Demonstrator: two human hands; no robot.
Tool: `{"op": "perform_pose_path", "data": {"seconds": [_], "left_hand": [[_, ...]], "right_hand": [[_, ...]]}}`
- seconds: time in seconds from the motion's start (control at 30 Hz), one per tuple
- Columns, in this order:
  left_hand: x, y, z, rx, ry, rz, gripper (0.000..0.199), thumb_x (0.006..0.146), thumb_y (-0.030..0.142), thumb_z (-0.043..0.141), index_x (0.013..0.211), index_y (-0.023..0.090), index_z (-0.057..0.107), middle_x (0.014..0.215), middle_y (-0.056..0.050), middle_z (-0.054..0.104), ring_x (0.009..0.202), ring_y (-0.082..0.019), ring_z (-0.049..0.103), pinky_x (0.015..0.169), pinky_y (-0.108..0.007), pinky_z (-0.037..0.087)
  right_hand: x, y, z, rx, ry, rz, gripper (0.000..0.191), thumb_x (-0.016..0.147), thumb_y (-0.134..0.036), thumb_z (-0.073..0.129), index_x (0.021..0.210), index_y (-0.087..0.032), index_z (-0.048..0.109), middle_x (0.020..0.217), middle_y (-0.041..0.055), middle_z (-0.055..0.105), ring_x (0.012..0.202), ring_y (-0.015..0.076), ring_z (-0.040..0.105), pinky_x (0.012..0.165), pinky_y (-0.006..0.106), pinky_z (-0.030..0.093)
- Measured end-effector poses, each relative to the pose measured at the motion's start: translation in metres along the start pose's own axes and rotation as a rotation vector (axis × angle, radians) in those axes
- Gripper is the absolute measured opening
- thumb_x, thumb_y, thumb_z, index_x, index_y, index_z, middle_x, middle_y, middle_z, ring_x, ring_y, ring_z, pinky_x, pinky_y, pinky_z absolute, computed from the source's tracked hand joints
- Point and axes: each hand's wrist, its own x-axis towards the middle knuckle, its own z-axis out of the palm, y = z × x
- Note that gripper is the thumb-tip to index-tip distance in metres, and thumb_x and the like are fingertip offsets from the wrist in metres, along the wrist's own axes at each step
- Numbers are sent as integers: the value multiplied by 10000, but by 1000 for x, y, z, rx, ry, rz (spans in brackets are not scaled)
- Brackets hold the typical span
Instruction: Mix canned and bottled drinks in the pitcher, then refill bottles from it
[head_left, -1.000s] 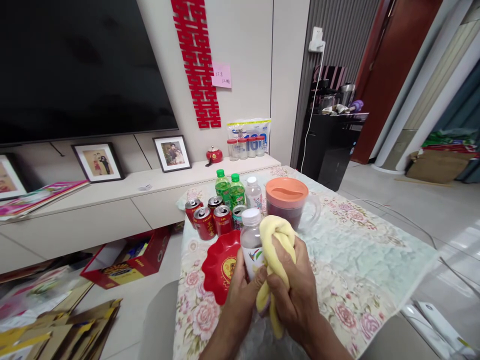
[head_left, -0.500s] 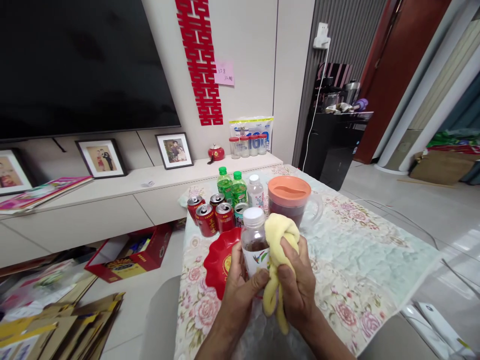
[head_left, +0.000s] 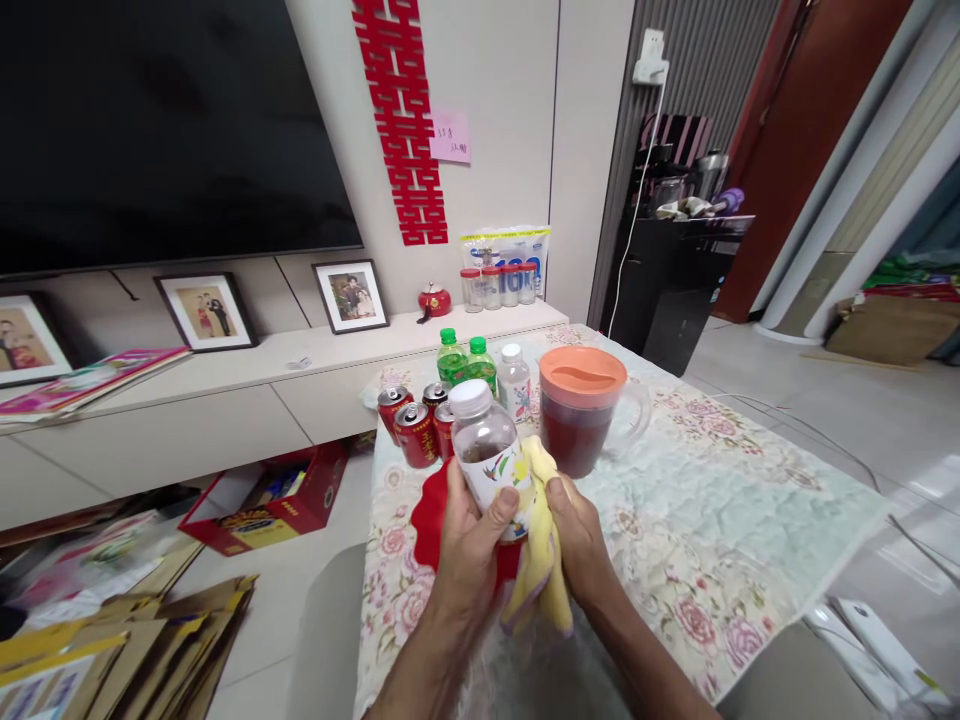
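My left hand point(head_left: 476, 540) is wrapped round a clear bottle point(head_left: 491, 460) with a white cap and a printed label, tilted to the left over a red scalloped plate point(head_left: 429, 515). Dark contents show inside the bottle. In my right hand point(head_left: 581, 535) is a yellow cloth point(head_left: 541, 560), pressed against the bottle's lower right side, its ends hanging down. Behind the bottle stand red cans point(head_left: 417, 436), two green-capped bottles point(head_left: 451, 358) and another white-capped bottle point(head_left: 514, 385). A pitcher point(head_left: 576, 430) of dark liquid with an orange lid is just beyond my right hand.
A floral cloth covers the table point(head_left: 697, 520). Against the wall runs a low cabinet point(head_left: 330, 370) with picture frames, a small red pot point(head_left: 433, 300) and red-lidded jars point(head_left: 491, 290). An open red box point(head_left: 274, 500) and flattened cardboard point(head_left: 150, 640) lie on the floor at left.
The bottle has tilted to the left and risen slightly. The cloth has moved from beside the bottle's upper part to its lower right side, and my right hand has shifted lower with it.
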Motion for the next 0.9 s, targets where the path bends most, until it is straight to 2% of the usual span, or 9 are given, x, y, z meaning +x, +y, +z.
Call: {"op": "perform_pose_path", "data": {"seconds": [0.17, 0.3, 0.4, 0.5, 0.57, 0.7, 0.8, 0.9], "left_hand": [[-5, -9, -1, -4, -51, -155, 715, 859, 357, 835, 1436, 302, 416, 1331, -110, 716, 1182, -274, 716, 1022, -408, 560], [-10, -12, -3, 16, -93, -258, 845, 815, 394, 870, 1476, 317, 349, 1372, -130, 700, 1211, -311, 710, 1041, -461, 560], [-15, -11, -3, 53, -116, -271, 915, 796, 414, 882, 1514, 313, 325, 1438, -136, 661, 1291, -330, 664, 1068, -461, 542], [-19, -6, 0, 132, -190, -244, 853, 796, 388, 883, 1486, 274, 395, 1410, -127, 678, 1304, -332, 648, 1072, -438, 529], [-22, -2, 1, 167, -219, -224, 825, 820, 369, 867, 1495, 279, 402, 1435, -109, 662, 1347, -320, 613, 1104, -418, 499], [-25, 2, 3, 53, -236, -199, 822, 908, 396, 774, 1587, 308, 318, 1572, -97, 552, 1460, -317, 507, 1185, -425, 434], [-22, 1, 4, -71, -194, -197, 883, 891, 409, 784, 1612, 291, 288, 1517, -128, 606, 1388, -344, 582, 1113, -453, 509], [-15, 3, 5, -111, -120, -159, 901, 832, 417, 846, 1570, 282, 348, 1418, -131, 682, 1285, -344, 664, 1030, -441, 568]], "right_hand": [[-6, -7, -5, -134, -14, -75, 476, 1075, -478, 360, 1329, -230, 676, 1175, 108, 666, 1134, 288, 619, 1000, 470, 506], [-11, -19, -13, -215, -19, -222, 467, 1097, -399, 327, 1445, -216, 580, 1345, 130, 576, 1271, 278, 540, 1088, 474, 442], [-13, -28, -23, -286, -11, -342, 486, 1108, -405, 308, 1530, -248, 490, 1450, 131, 507, 1352, 294, 471, 1126, 505, 396], [-13, -33, -32, -359, -30, -502, 537, 1100, -501, 295, 1590, -312, 406, 1535, 118, 396, 1413, 329, 374, 1155, 548, 355], [-12, -33, -35, -381, -40, -580, 539, 1092, -526, 305, 1600, -364, 384, 1528, 99, 351, 1386, 326, 378, 1135, 536, 381], [-9, -26, -34, -354, -11, -540, 525, 1100, -496, 315, 1617, -414, 340, 1441, 85, 365, 1295, 294, 456, 1061, 478, 460], [-8, -22, -28, -334, -42, -471, 505, 1105, -455, 329, 1601, -370, 379, 1387, 93, 432, 1256, 282, 506, 1033, 456, 491], [-7, -20, -22, -333, -89, -398, 472, 1100, -401, 361, 1540, -267, 470, 1351, 121, 507, 1252, 293, 537, 1035, 471, 496]]}}
